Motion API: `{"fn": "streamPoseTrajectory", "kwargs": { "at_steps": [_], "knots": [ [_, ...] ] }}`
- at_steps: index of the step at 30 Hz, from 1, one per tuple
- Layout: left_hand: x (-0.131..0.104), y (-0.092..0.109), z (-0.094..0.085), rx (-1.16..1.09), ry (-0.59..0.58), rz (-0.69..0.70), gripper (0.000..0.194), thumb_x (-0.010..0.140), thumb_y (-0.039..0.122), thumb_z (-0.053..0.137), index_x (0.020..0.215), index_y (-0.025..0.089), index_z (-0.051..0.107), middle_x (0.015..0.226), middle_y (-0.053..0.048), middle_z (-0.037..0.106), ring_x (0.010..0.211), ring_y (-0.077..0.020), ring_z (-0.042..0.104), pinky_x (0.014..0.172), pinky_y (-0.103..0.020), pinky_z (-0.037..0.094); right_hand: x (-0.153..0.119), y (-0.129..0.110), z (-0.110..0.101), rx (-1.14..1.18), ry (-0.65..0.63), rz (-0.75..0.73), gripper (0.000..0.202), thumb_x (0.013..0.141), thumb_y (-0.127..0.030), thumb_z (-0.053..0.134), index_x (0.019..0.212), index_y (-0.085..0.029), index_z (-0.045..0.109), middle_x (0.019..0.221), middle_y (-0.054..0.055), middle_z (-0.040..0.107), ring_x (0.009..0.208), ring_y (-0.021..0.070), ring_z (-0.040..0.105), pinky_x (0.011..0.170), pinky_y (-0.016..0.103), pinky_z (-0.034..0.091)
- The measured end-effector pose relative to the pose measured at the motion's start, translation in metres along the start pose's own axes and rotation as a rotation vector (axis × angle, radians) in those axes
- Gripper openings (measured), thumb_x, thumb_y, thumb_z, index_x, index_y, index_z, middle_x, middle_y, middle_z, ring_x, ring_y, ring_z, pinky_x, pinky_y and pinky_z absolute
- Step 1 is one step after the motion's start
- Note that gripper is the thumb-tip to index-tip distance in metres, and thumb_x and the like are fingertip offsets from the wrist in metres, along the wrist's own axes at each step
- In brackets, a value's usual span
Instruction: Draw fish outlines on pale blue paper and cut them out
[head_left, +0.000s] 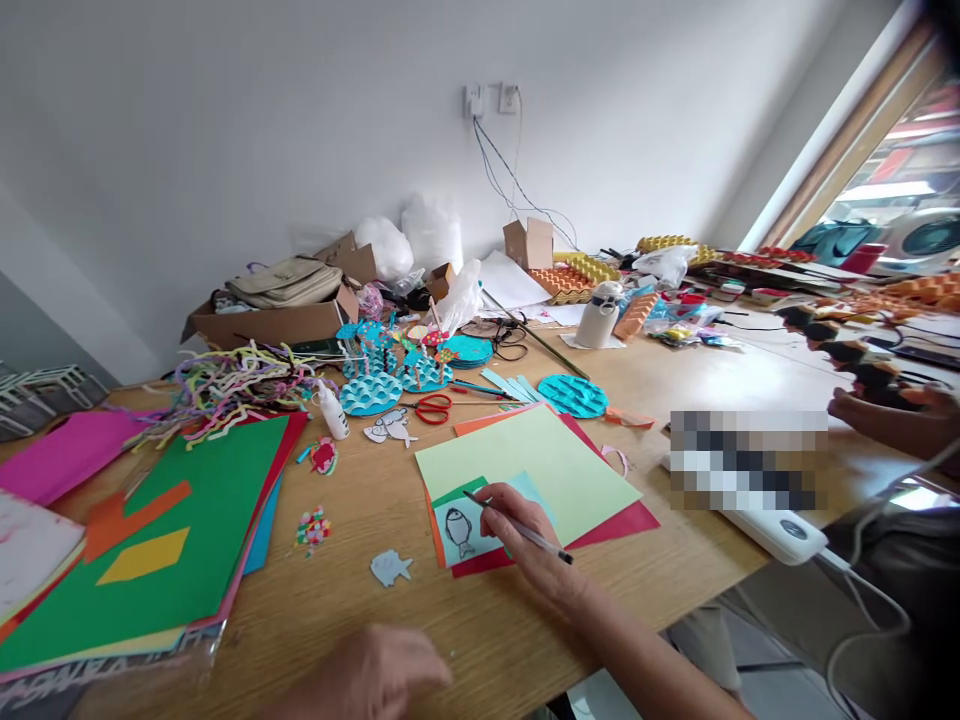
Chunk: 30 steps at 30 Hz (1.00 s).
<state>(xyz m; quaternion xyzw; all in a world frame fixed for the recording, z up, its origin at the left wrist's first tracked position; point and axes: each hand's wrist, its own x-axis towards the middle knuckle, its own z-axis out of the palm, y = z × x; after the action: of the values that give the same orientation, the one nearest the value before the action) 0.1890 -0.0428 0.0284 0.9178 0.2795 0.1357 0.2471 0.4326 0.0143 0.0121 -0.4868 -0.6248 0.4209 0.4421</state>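
Observation:
My right hand (525, 535) holds a dark pen (536, 538) over a pale blue paper piece (480, 535) with a fish outline (458, 530) drawn on it. That piece lies on a light green sheet (536, 460), with red and orange sheets beneath. My left hand (375, 675) is near the table's front edge, blurred, its finger positions unclear. Between the hands and the confetti, a cut-out pale fish (391, 568) lies flat on the wood. Farther back are more fish cut-outs (391, 428) and red-handled scissors (433, 408).
At left, coloured sheets (195, 500) lie below fuzzy sticks (247, 385). A glue bottle (331, 412) and confetti (313, 528) stand and lie nearby. Blue craft discs (573, 396) are farther back. A power strip (780, 530) sits at right, near another person's hand (892, 425).

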Motion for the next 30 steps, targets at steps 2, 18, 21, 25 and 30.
{"fn": "streamPoseTrajectory", "kwargs": {
  "at_steps": [2,18,21,25,30],
  "knots": [
    [0.019,-0.018,-0.013,0.022,0.01,-0.036,0.029,0.087,0.01,0.038,0.101,0.023,0.061,0.096,-0.003,0.063,0.088,-0.0149,0.058,0.08,-0.028,0.048,0.004,-0.005,-0.006,-0.005,0.008,0.006,0.013,0.082,-0.024,0.046,0.088,-0.021,0.056,0.069,-0.001,0.06,0.068,0.0144,0.054,0.065,0.026,0.04],
    [0.067,-0.043,0.003,0.359,0.093,0.023,0.026,0.088,0.014,0.046,0.108,0.026,0.058,0.107,-0.003,0.059,0.108,-0.0194,0.047,0.093,-0.035,0.044,0.023,-0.001,0.009,-0.035,-0.027,0.056,0.013,0.081,-0.02,0.045,0.08,-0.02,0.058,0.065,-0.001,0.058,0.059,0.0125,0.051,0.056,0.023,0.04],
    [0.065,-0.047,0.014,0.442,0.152,-0.004,0.026,0.088,0.014,0.046,0.108,0.026,0.059,0.108,-0.004,0.057,0.108,-0.0211,0.047,0.092,-0.038,0.044,0.018,0.003,0.005,-0.273,-0.061,-0.074,0.015,0.083,-0.02,0.047,0.086,-0.02,0.062,0.079,0.003,0.063,0.069,0.0168,0.056,0.063,0.027,0.042],
    [0.059,-0.054,0.021,0.455,0.15,0.001,0.028,0.088,0.014,0.043,0.111,0.025,0.056,0.112,-0.005,0.055,0.113,-0.0217,0.044,0.096,-0.039,0.041,0.011,0.007,0.0,-0.424,-0.163,-0.201,0.027,0.077,-0.012,0.053,0.102,-0.021,0.059,0.094,0.006,0.064,0.088,0.0214,0.055,0.076,0.03,0.043],
    [0.052,-0.06,0.019,0.424,0.121,0.023,0.03,0.088,0.011,0.041,0.112,0.024,0.055,0.114,-0.004,0.057,0.114,-0.0221,0.042,0.097,-0.042,0.039,0.01,0.005,-0.002,-0.472,-0.278,-0.227,0.038,0.073,-0.007,0.056,0.109,-0.022,0.055,0.101,0.006,0.062,0.096,0.0222,0.051,0.082,0.032,0.042]
  ]
}}
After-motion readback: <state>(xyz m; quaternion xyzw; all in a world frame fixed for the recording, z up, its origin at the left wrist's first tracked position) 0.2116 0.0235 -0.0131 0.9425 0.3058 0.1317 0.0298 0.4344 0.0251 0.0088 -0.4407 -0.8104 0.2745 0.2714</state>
